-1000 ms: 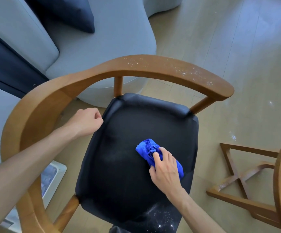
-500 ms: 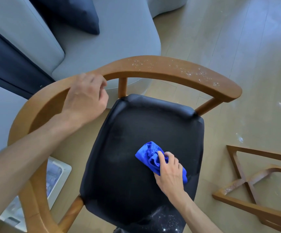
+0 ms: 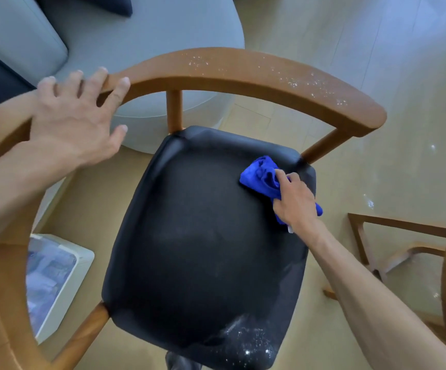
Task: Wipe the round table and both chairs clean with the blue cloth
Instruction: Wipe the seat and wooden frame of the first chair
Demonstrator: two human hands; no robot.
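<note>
My right hand point(image 3: 295, 202) grips the bunched blue cloth point(image 3: 260, 176) at the black padded chair seat's point(image 3: 203, 249) two o'clock corner. My left hand point(image 3: 75, 121), fingers spread, rests on the curved wooden backrest rail point(image 3: 243, 73). Risk: sweeping onward pushes white crumbs point(image 3: 251, 340) at five o'clock onto the floor.

The left hand point(image 3: 72, 121) reaches forward from the lower left on a bare forearm, back of the hand up, fingers spread and nearly straight, their tips lying over the curved wooden rail; the thumb sticks out to the right. The right hand point(image 3: 294, 201) stretches in from the lower right on a long, bare, almost straight arm, knuckles up, fingers curled round a bunched blue cloth point(image 3: 262, 174).
</note>
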